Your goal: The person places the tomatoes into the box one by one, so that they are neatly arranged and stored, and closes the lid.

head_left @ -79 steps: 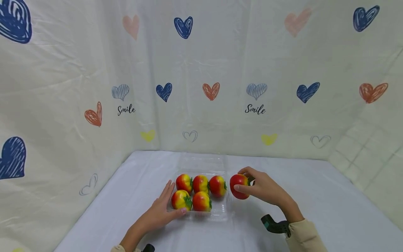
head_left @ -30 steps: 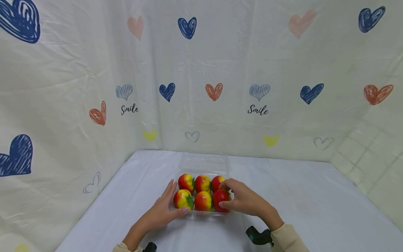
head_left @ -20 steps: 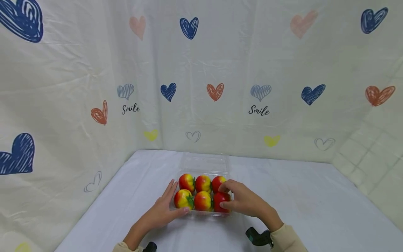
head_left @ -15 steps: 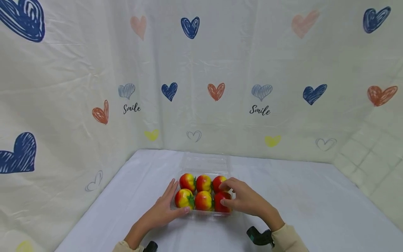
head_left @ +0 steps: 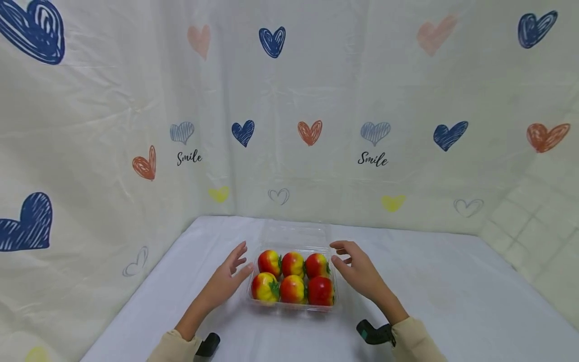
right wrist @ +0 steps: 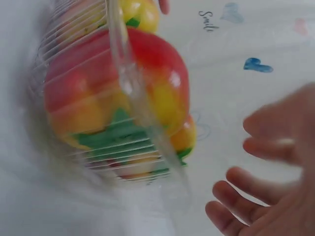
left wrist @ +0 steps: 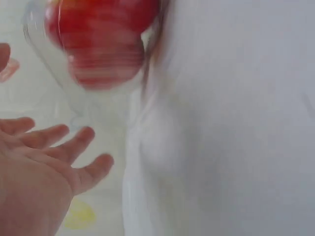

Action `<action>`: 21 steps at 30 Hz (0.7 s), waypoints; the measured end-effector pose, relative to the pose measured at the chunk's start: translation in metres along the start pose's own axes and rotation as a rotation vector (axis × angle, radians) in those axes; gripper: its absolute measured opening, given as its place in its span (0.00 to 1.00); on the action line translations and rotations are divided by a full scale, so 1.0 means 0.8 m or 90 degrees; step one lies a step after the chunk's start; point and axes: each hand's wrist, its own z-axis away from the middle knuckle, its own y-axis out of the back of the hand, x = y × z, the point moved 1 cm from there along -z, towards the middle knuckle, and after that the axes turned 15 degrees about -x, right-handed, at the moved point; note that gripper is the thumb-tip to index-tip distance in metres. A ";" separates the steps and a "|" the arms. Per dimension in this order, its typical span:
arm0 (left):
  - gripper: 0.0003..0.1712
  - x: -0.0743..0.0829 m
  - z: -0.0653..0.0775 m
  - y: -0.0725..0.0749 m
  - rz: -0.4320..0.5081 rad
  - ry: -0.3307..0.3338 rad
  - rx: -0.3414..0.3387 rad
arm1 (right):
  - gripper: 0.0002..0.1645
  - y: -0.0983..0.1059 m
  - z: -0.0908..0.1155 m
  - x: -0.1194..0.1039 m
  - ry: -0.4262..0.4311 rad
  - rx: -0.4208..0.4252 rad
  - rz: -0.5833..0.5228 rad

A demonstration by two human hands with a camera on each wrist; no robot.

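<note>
A clear plastic clamshell box stands on the table, holding two rows of three round red-and-yellow fruits with green leafy tops, tomato- or persimmon-like. The reddest fruit sits at the front right. My left hand hovers off the box's left side, fingers spread and holding nothing; the left wrist view shows its palm and loose fingers apart from the box. Beyond the box's right side my right hand is raised, fingers loosely bent and bare. In the right wrist view, ridged plastic wall covers part of a fruit.
The box's transparent lid lies folded back at the far side. White cloth covers the table, and a heart-printed curtain hangs behind and beside it. Dark wrist cameras are strapped below both hands.
My right hand brought the reddest fruit from the right into the box's front right place, then let go and drew back up and right. My left hand has lifted off the box's left edge.
</note>
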 end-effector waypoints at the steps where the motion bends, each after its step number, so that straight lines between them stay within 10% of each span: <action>1: 0.43 -0.003 -0.004 0.005 0.012 -0.010 0.007 | 0.22 -0.001 -0.002 0.003 -0.012 0.006 -0.014; 13: 0.41 -0.035 -0.047 0.022 0.172 -0.004 -0.076 | 0.30 -0.029 -0.014 0.054 -0.063 -0.021 -0.309; 21: 0.41 -0.044 -0.060 0.017 0.244 -0.056 -0.161 | 0.34 -0.032 -0.014 0.057 -0.069 -0.069 -0.377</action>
